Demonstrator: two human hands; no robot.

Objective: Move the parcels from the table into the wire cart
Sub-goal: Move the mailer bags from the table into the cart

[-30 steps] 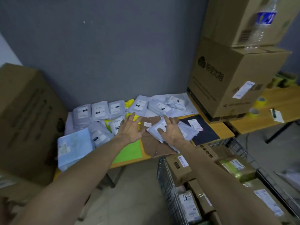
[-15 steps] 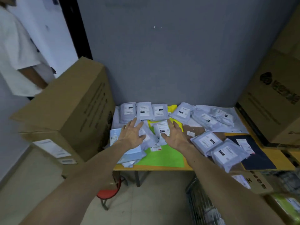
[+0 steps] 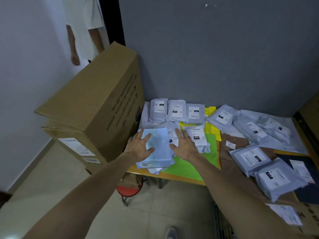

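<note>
Left hand (image 3: 141, 147) lies flat and wide on the blue parcel (image 3: 158, 149), and right hand (image 3: 183, 146) is spread wide on the grey parcels (image 3: 198, 137) beside it. Neither grips anything, everything's on the table (image 3: 174, 177). Risk: the blue one overhangs the front edge w/ slick bags under it, so a careless drag prob. tips the stack to the floor by the stool (image 3: 128, 189). The cart (image 3: 221, 223) is just a dark bit of wire at bottom right, cut off, and most labels are too blurred to read.

Grey wall (image 3: 215, 57), tiled floor (image 3: 51, 173)
</note>
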